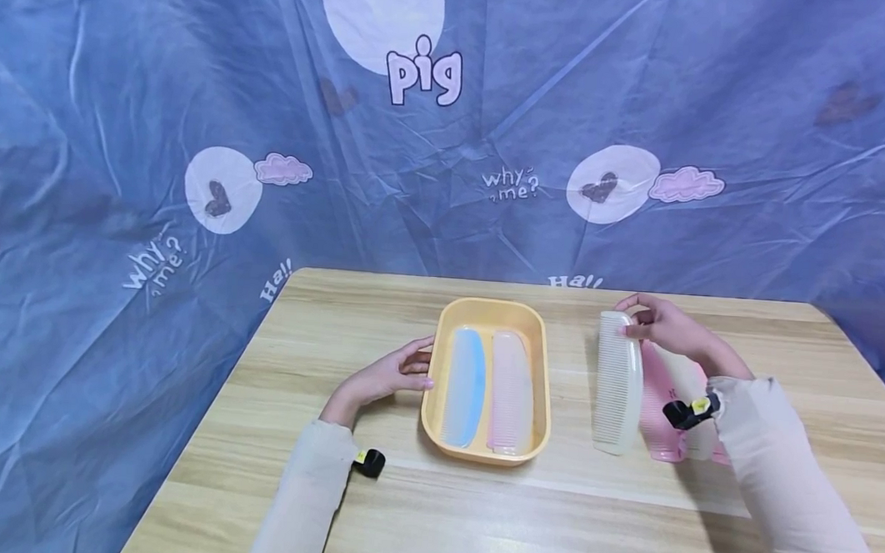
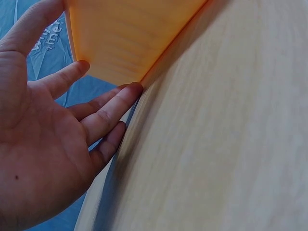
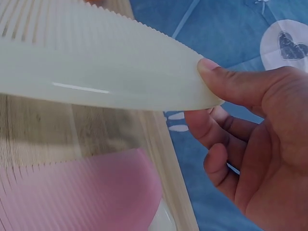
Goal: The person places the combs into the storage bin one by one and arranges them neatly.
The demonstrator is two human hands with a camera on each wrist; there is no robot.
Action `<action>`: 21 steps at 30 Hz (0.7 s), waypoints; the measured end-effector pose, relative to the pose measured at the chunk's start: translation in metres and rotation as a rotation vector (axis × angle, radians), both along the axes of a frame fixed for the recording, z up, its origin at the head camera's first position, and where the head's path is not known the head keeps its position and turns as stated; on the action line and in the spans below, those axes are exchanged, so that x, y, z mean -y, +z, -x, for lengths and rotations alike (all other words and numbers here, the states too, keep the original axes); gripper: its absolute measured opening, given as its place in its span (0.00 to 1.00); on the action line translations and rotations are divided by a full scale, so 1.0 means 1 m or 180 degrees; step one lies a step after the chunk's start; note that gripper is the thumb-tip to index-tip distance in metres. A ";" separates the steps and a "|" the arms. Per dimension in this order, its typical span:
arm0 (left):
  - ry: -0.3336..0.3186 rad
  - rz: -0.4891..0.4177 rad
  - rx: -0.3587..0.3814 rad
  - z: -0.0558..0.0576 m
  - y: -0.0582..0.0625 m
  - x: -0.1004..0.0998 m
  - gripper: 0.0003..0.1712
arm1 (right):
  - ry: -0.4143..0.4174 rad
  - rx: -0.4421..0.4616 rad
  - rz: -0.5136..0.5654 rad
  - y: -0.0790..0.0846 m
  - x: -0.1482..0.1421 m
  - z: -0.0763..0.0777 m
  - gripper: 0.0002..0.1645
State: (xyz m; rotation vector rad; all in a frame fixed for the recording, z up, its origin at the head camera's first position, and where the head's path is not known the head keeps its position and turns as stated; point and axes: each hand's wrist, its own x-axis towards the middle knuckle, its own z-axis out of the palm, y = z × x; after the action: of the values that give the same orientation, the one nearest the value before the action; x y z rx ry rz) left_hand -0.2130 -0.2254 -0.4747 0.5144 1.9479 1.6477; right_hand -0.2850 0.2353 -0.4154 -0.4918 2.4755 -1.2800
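My right hand [image 1: 661,325] pinches a pale green comb [image 1: 617,386] near its far end, thumb on one face and fingers behind. The comb stands out above the table, its teeth toward the left in the head view. My left hand [image 1: 394,368] touches the left side of a yellow tray [image 1: 430,409], its fingers fairly straight along the outer wall [image 2: 120,43]. In the tray a blue comb [image 1: 467,386] lies left of a pale pink comb [image 1: 511,393]. Beside the held comb, a pink comb [image 1: 659,405] lies on the table.
Right of the pink comb lies another pale comb [image 1: 688,377], with a pink edge beyond it, partly hidden under my right forearm. The wooden table [image 1: 475,520] ends at the back against a blue printed cloth [image 1: 490,229].
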 end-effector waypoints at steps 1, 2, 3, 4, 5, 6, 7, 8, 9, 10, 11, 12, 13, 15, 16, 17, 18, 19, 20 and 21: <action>-0.0001 0.0003 -0.0005 0.000 0.000 0.000 0.49 | -0.0009 0.0001 0.0012 0.001 0.000 0.000 0.24; -0.0004 0.0006 -0.0010 0.000 0.001 0.000 0.49 | -0.0015 0.0011 0.0022 0.002 -0.001 0.000 0.24; -0.0007 0.0012 -0.0017 0.000 0.001 0.000 0.49 | -0.0019 0.0018 0.0022 0.003 0.000 -0.001 0.23; -0.0013 0.0010 -0.0017 0.000 0.001 0.000 0.49 | -0.0009 0.0019 0.0022 0.005 0.000 -0.001 0.23; -0.0015 0.0012 -0.0021 0.000 0.001 0.000 0.49 | 0.0004 0.0026 0.0017 0.007 0.000 -0.001 0.23; -0.0016 0.0016 -0.0026 0.000 0.001 0.000 0.49 | 0.0021 0.0031 0.0022 0.009 0.001 -0.001 0.23; -0.0016 0.0018 -0.0030 0.000 0.001 0.000 0.49 | 0.0029 0.0037 0.0026 0.012 0.003 -0.002 0.23; -0.0015 0.0020 -0.0036 0.000 0.001 0.000 0.49 | 0.0025 0.0054 0.0034 0.015 0.005 -0.002 0.23; -0.0011 0.0020 -0.0040 0.000 0.002 0.000 0.49 | 0.0024 0.0057 0.0036 0.017 0.006 -0.002 0.23; -0.0009 0.0017 -0.0043 0.000 0.002 0.000 0.50 | 0.0028 0.0060 0.0052 0.020 0.008 -0.003 0.24; -0.0005 0.0018 -0.0047 0.000 0.002 0.000 0.50 | 0.0006 0.0073 0.0058 0.022 0.010 -0.003 0.24; -0.0003 0.0016 -0.0046 0.000 0.003 0.000 0.50 | -0.0016 0.0075 0.0055 0.025 0.012 -0.003 0.24; 0.0003 0.0019 -0.0044 0.000 0.003 0.000 0.50 | -0.0032 0.0075 0.0059 0.027 0.014 -0.003 0.25; 0.0003 0.0018 -0.0037 -0.001 0.004 0.000 0.49 | -0.0033 0.0085 0.0076 0.031 0.018 -0.004 0.26; 0.0004 0.0020 -0.0032 -0.001 0.004 0.000 0.49 | -0.0033 0.0102 0.0098 0.033 0.020 -0.005 0.26; 0.0006 0.0027 -0.0033 -0.001 0.004 0.000 0.49 | -0.0032 0.0119 0.0124 0.034 0.022 -0.005 0.26; 0.0007 0.0028 -0.0032 -0.002 0.005 0.000 0.49 | -0.0026 0.0124 0.0157 0.036 0.024 -0.006 0.26; 0.0006 0.0029 -0.0030 -0.002 0.005 0.000 0.49 | -0.0019 0.0135 0.0195 0.037 0.026 -0.006 0.25; -0.0001 0.0024 -0.0027 -0.002 0.005 0.000 0.48 | -0.0015 0.0138 0.0234 0.038 0.028 -0.007 0.24; -0.0006 0.0022 -0.0026 -0.001 0.005 -0.001 0.48 | -0.0006 0.0140 0.0280 0.039 0.030 -0.007 0.23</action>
State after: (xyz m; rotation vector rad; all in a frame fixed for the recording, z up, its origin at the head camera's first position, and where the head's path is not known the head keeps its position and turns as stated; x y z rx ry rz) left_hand -0.2116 -0.2249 -0.4700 0.5210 1.9577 1.6398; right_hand -0.2776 0.2055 -0.3761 -0.4774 2.3924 -1.3903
